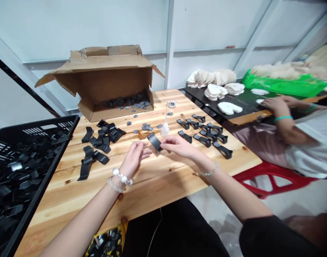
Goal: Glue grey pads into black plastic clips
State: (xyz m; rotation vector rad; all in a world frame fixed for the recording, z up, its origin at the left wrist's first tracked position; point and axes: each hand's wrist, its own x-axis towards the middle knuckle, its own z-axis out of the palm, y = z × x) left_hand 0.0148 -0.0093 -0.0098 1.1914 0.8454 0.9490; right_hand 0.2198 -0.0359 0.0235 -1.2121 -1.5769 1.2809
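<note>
My right hand (178,146) pinches a curved black plastic piece (154,141) by its right end, over the middle of the wooden table. Just left of it is my left hand (135,156), its fingers stretched out and apart with nothing visible in them. A small white squeeze bottle (165,129) with a thin nozzle stands right behind the held piece. To the left lies a loose pile of curved black pieces (101,139). On the right, several similar black pieces (206,137) are set out in rough rows, each with a looped end.
An open cardboard box (112,82) with small grey squares stands at the back; more grey squares (147,127) lie before it. A black crate (69,130) of black parts is at left. Right, a co-worker's hand (275,103) is by white pads (230,107) and a green tray (281,85).
</note>
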